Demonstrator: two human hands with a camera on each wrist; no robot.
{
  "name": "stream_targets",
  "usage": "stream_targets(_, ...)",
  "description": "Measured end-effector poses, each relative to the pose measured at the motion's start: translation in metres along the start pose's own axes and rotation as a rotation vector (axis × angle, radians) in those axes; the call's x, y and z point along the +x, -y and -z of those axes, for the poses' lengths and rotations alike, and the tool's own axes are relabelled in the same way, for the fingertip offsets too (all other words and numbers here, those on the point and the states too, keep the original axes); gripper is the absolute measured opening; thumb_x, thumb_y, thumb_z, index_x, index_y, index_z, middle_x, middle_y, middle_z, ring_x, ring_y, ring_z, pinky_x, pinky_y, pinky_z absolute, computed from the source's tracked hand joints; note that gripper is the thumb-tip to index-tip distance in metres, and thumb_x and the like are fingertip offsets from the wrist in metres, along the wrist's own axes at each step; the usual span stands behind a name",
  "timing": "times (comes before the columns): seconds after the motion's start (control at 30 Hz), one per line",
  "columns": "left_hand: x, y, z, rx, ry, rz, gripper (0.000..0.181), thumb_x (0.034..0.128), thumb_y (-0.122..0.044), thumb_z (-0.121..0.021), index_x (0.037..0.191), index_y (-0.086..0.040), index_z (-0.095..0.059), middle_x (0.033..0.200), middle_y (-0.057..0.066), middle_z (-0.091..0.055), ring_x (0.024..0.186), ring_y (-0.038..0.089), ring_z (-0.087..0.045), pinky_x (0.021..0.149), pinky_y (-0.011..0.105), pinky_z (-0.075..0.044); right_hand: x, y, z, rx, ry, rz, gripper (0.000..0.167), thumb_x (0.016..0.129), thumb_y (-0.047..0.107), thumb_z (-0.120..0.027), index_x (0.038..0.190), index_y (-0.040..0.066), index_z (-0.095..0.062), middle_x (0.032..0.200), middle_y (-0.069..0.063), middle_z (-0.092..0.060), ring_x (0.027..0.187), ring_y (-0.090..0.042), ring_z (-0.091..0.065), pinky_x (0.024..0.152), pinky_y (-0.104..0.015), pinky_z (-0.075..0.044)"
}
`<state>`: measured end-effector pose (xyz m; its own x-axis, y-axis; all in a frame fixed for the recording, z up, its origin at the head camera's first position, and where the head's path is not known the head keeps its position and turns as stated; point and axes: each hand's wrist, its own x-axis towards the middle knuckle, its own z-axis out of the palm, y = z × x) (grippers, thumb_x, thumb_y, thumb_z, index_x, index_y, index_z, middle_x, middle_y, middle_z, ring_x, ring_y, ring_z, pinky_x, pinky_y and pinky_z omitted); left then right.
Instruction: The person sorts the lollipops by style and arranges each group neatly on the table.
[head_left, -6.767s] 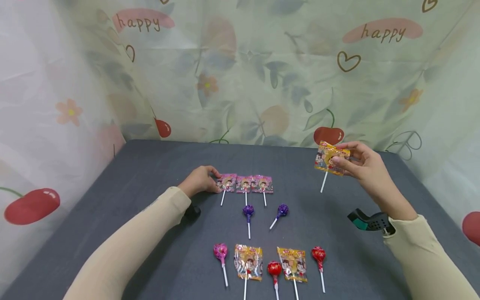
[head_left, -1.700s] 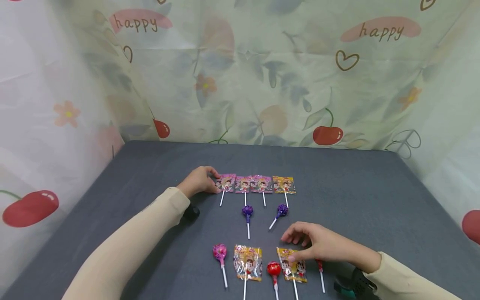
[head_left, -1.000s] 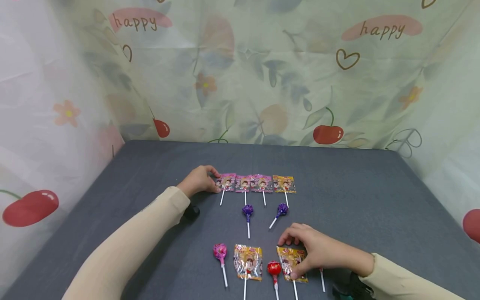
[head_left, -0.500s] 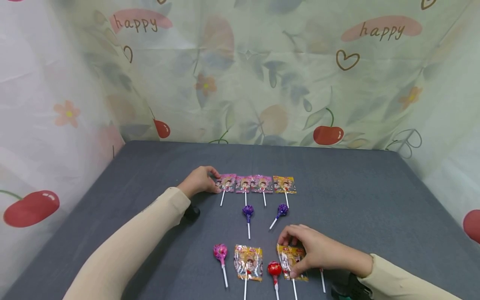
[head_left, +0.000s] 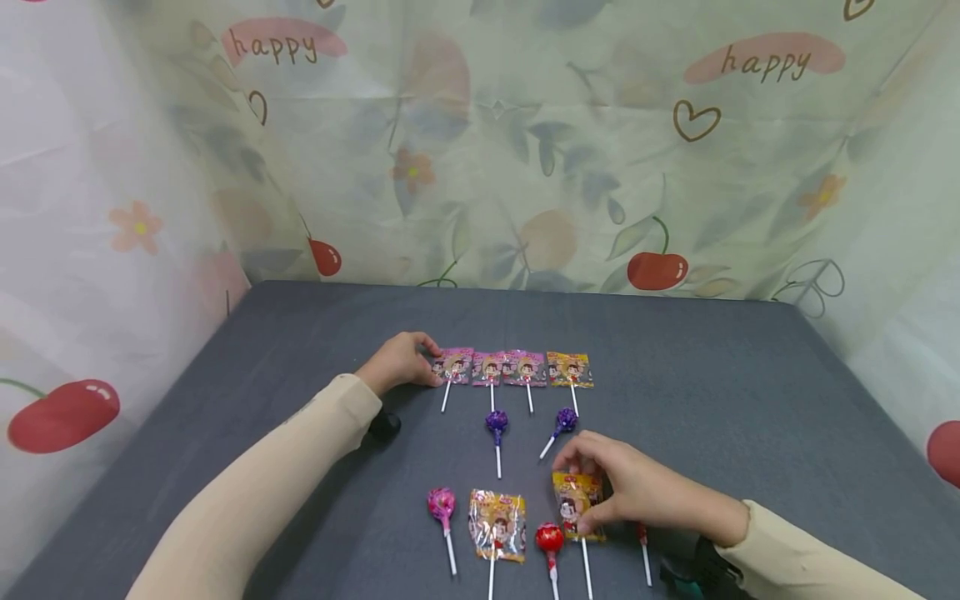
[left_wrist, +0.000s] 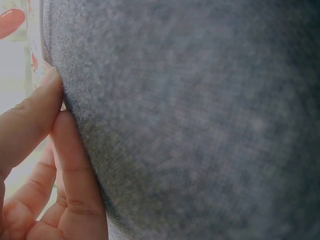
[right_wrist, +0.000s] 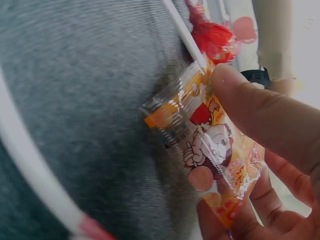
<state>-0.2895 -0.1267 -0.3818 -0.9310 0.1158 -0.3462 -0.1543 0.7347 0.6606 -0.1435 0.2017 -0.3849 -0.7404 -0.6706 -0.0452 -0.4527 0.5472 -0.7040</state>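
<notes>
My left hand keeps thumb and fingertips at the left edge of a pink-wrapped lollipop, the leftmost of a row; the left wrist view hides most of that contact. Two more pink-wrapped lollipops and a yellow-wrapped one continue the row, sticks toward me. Nearer to me, my right hand pinches another yellow-wrapped lollipop, thumb low on the wrapper and fingers at its top and underside. The right wrist view shows this yellow wrapper tilted between thumb and fingers.
Two purple lollipops lie below the row. Near the front are a pink lollipop, a yellow-wrapped lollipop and a red lollipop. Another red one is partly hidden by the right hand. Dark grey cloth covers the table.
A yellow-wrapped lollipop held by the right hand earlier now lies at the row's right end. That hand has since pinched another one and shifted it slightly away from me. My left hand stays put.
</notes>
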Motion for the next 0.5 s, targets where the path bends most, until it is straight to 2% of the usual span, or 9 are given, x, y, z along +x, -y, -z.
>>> stream_targets(0.27,-0.0008,-0.0002,0.0008,0.001,0.006,0.0,0.04,0.0784,-0.01,-0.081,0.112,-0.011,-0.06,0.079,0.004,-0.058,0.066,0.013,-0.051,0.059,0.026,-0.042,0.0023,0.005,0.0046,-0.036,-0.051,0.016,0.05,0.069,0.032,-0.086,0.112,0.022,-0.062,0.11,0.006,-0.059,0.092,-0.006,-0.051,0.081,-0.027,-0.046)
stream_targets(0.5,-0.0024,-0.0009,0.0006,-0.007,-0.002,-0.008,0.041,0.0767,-0.01,-0.082,0.112,-0.011,-0.061,0.081,0.005,-0.06,0.067,0.014,-0.052,0.059,0.026,-0.043,0.0036,0.0084,0.008,0.055,-0.048,-0.031,0.045,0.075,0.029,-0.083,0.115,0.022,-0.063,0.113,0.004,-0.064,0.099,-0.006,-0.058,0.08,-0.025,-0.05)
